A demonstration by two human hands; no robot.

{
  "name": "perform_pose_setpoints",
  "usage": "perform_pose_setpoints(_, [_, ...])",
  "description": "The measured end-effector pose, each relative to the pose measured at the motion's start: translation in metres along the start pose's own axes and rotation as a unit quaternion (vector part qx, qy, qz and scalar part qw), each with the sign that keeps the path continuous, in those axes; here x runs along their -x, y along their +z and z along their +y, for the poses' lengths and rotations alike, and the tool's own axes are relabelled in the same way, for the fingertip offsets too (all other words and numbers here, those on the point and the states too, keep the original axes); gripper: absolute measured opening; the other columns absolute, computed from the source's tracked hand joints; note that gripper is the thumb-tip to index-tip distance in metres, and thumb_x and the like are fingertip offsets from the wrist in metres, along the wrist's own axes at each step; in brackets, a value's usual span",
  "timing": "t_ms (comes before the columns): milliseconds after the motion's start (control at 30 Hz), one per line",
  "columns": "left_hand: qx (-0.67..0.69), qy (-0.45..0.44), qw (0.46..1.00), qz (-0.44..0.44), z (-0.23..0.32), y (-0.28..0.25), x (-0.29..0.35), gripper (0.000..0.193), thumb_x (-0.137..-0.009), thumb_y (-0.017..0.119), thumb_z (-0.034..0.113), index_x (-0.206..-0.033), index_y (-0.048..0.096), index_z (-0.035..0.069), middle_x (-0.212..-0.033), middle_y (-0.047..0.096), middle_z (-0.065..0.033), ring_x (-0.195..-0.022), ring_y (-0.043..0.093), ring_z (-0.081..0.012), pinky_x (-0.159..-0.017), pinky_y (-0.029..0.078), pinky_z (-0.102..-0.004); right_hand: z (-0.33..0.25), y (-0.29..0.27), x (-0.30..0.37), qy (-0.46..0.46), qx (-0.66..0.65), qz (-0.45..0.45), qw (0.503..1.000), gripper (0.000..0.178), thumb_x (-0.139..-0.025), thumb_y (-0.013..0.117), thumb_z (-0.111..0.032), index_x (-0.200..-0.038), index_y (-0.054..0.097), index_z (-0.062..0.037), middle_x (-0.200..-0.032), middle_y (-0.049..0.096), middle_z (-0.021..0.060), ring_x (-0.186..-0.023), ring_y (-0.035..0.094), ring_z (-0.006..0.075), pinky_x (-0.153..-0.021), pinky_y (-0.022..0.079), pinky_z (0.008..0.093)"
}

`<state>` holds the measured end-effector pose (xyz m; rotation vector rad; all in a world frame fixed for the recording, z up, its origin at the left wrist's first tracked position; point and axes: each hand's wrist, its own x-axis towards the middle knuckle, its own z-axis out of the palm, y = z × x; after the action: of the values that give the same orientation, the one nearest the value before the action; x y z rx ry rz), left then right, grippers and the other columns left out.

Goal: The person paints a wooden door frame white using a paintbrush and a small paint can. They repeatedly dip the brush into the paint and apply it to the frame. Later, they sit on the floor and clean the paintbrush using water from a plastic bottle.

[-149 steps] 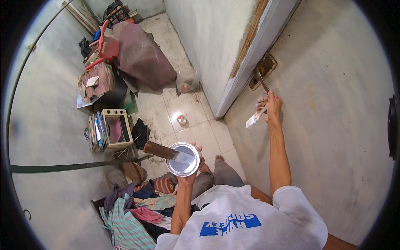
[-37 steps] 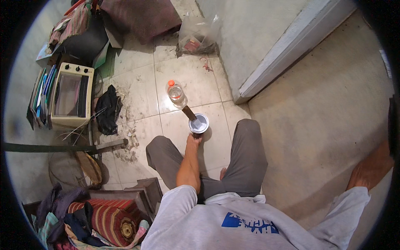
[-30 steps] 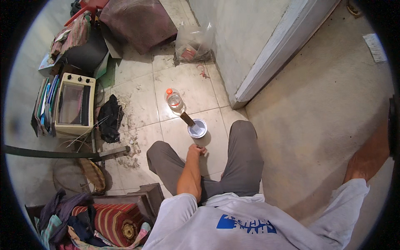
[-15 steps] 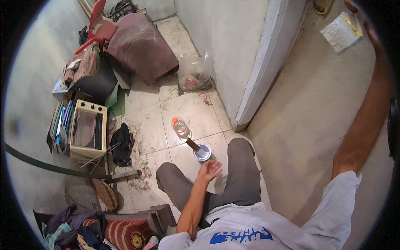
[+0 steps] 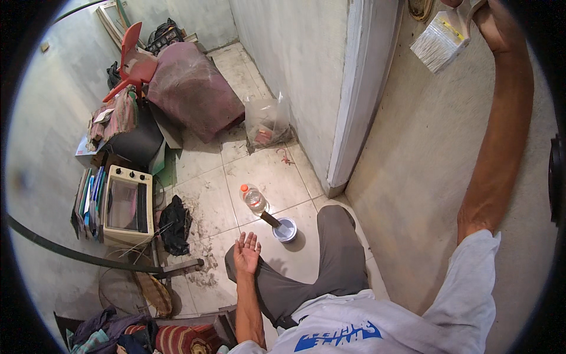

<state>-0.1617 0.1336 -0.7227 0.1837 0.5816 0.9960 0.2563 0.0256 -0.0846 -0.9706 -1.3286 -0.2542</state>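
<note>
High at the right, my right hand [image 5: 497, 28] is closed around the handle of a wide flat paintbrush [image 5: 439, 46] with pale bristles. The brush is close to the wall; whether its bristles touch is hard to tell. My left hand [image 5: 246, 253] hangs open and holds nothing, palm up and fingers spread, near my left knee. Between my knees on the tiles stands a small tub [image 5: 293, 237] with pale contents. A brown-handled tool [image 5: 269, 219] leans out of it, its lower end inside. Just beyond is a clear plastic bottle [image 5: 254, 200] with an orange cap.
A white door frame [image 5: 348, 100] borders the wall [image 5: 424, 165] at right. Leftward are a toaster oven [image 5: 128, 200], a black plastic bag [image 5: 175, 224] and a dark bar [image 5: 88, 251]. Farther off are a clear bag [image 5: 265, 121], a covered box [image 5: 194, 79] and a red chair [image 5: 138, 62].
My right hand has carried the paintbrush leftward and slightly up along the wall. My left hand has moved left, away from the tub to beside my knee. The view has shifted slightly.
</note>
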Motion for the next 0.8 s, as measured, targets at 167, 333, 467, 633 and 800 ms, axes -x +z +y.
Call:
perform_pose_setpoints(167, [-0.005,0.031,0.999,-0.027,-0.005,-0.001,-0.005,0.049,-0.102,0.055,0.045,-0.139,0.051,0.013,-0.142,0.054,-0.0122,-0.133,0.050,-0.0259,-0.106,0.044,-0.0451,0.010,-0.006,-0.008,0.040,-0.040,0.012,0.998,0.045,-0.101,0.056,-0.046,-0.119,0.061,-0.0050,-0.099,0.064,0.0094,-0.078,0.062,0.0214,-0.061,0.057,0.0391])
perform_pose_setpoints(333, [-0.003,0.041,0.999,-0.021,-0.006,0.000,-0.005,0.049,-0.103,0.054,0.045,-0.140,0.051,0.013,-0.144,0.053,-0.0128,-0.134,0.049,-0.0258,-0.106,0.044,-0.0451,0.008,-0.011,-0.017,0.093,-0.053,0.021,0.994,0.042,-0.105,0.050,-0.041,-0.121,0.061,-0.0044,-0.092,0.063,0.0065,-0.070,0.060,0.0174,-0.057,0.054,0.0359])
perform_pose_setpoints(467, [0.004,0.048,0.998,-0.034,-0.007,-0.001,-0.004,0.049,-0.104,0.053,0.044,-0.141,0.050,0.013,-0.144,0.052,-0.0130,-0.134,0.049,-0.0259,-0.105,0.045,-0.0450,0.006,-0.017,-0.027,0.125,-0.119,-0.011,0.985,0.039,-0.107,0.047,-0.036,-0.125,0.060,-0.0036,-0.086,0.062,0.0033,-0.065,0.058,0.0143,-0.054,0.052,0.0329])
perform_pose_setpoints(633, [0.008,0.049,0.998,-0.043,-0.006,-0.002,-0.002,0.049,-0.104,0.052,0.045,-0.141,0.050,0.013,-0.145,0.052,-0.0129,-0.133,0.049,-0.0256,-0.105,0.045,-0.0445,0.012,-0.022,-0.031,0.119,-0.188,-0.039,0.974,0.038,-0.107,0.049,-0.032,-0.127,0.060,-0.0027,-0.083,0.061,0.0009,-0.062,0.056,0.0117,-0.052,0.050,0.0299])
perform_pose_setpoints(800, [0.002,0.047,0.998,-0.038,-0.005,-0.003,-0.002,0.049,-0.104,0.052,0.045,-0.141,0.050,0.013,-0.145,0.052,-0.0127,-0.133,0.050,-0.0250,-0.106,0.044,-0.0444,0.016,-0.026,-0.035,0.116,-0.162,-0.035,0.979,0.040,-0.106,0.049,-0.035,-0.129,0.059,-0.0038,-0.095,0.061,0.0036,-0.069,0.057,0.0128,-0.060,0.051,0.0316])
